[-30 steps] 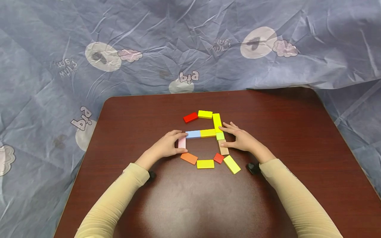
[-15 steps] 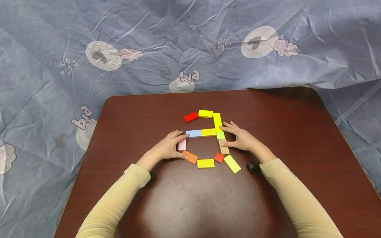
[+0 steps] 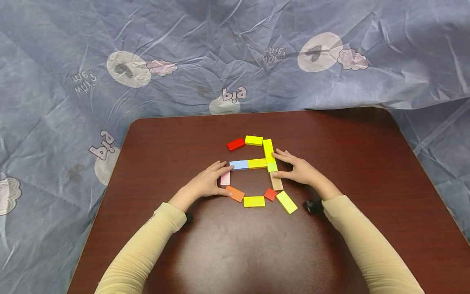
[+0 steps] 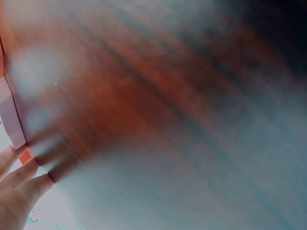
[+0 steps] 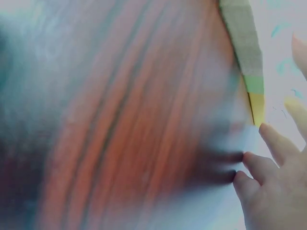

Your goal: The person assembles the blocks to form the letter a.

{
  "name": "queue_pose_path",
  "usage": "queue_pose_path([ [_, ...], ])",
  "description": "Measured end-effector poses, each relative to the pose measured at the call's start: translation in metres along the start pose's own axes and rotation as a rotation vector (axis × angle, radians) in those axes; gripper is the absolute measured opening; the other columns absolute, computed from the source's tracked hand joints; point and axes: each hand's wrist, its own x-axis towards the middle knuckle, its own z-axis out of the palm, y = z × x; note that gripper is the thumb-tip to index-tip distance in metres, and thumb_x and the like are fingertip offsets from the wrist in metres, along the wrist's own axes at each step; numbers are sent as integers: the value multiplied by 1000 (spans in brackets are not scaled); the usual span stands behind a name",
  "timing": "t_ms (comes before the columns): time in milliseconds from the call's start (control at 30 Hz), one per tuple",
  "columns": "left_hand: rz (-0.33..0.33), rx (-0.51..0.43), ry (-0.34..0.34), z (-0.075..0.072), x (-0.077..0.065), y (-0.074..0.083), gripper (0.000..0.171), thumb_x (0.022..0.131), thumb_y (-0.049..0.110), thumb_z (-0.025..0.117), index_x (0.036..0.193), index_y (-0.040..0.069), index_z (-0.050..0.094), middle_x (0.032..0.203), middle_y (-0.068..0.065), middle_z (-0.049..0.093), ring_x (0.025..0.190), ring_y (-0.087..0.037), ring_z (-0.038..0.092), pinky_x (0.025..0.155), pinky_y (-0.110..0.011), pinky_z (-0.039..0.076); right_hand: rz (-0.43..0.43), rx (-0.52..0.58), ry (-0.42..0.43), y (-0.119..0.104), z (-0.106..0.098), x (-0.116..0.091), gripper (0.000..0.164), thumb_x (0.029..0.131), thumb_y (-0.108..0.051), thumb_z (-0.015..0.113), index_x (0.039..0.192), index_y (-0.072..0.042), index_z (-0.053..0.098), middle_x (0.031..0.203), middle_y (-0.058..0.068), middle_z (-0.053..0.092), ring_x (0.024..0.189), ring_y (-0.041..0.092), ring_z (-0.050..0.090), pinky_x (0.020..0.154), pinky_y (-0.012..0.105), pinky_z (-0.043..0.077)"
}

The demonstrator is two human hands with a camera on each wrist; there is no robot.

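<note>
Flat blocks form a figure on the table. My left hand (image 3: 205,182) rests beside the pink block (image 3: 225,178), its index fingertip at the blue block (image 3: 240,165) and its thumb at the orange block (image 3: 236,194). In the left wrist view, spread fingers (image 4: 32,187) touch the tabletop beside the pink block (image 4: 10,115). On the other side, my right hand (image 3: 302,171) has its index fingertip by the upright yellow block (image 3: 268,149) and its thumb by the wooden block (image 3: 277,182). A small green block (image 3: 272,167) lies between those two. Neither hand grips anything.
Beyond the hands lie a red block (image 3: 236,144) and a yellow block (image 3: 253,140). Nearer are another yellow block (image 3: 254,201), a small red block (image 3: 270,194) and a tilted pale yellow block (image 3: 287,202). Printed cloth (image 3: 183,61) hangs behind the table (image 3: 349,139).
My left thumb has moved from the pink block's near end towards me, to the orange block. The right hand has shifted slightly, its thumb now higher along the wooden block.
</note>
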Motion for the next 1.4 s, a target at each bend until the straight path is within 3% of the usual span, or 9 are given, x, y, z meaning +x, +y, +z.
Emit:
queue_pose_path([
  [133,-2,-11,-3,0,-1,0,93,74,51,82,152,23,40,160,-15,31,152,-34,20,117,-54,30,14,16,10,4,-2,-8,79,86,-42,74,153,-21,38,162,8,28,151,35,20,115,63,25],
  [433,-7,-11,0,0,-2,1,92,75,50,82,152,23,40,160,-15,31,151,-34,20,116,-55,30,-24,-62,28,11,3,-18,66,90,-31,72,149,-17,45,158,9,36,149,37,24,114,62,27],
  [867,-1,-8,6,-2,-1,1,93,75,49,82,152,21,40,160,-15,31,151,-34,20,117,-54,29,-7,-60,33,8,4,-19,69,89,-35,73,150,-20,45,159,6,35,151,36,20,115,62,25],
  [1033,1,-3,8,0,0,0,93,75,50,82,152,21,40,160,-15,32,151,-34,20,117,-54,29,-18,-55,37,8,5,-25,74,86,-41,75,150,-20,44,160,6,34,150,38,20,115,64,23],
  [1267,9,-6,10,1,1,-2,92,75,50,82,152,20,41,159,-16,32,151,-35,21,117,-54,29,-8,-35,-28,6,7,-38,92,73,-54,81,151,-24,41,163,4,28,151,41,14,114,69,16],
  [1400,6,-2,12,0,0,-2,93,75,50,83,152,21,41,159,-16,32,151,-34,22,117,-54,29,-30,-38,-46,5,9,-40,97,70,-53,84,152,-23,41,163,5,27,152,41,10,116,68,12],
])
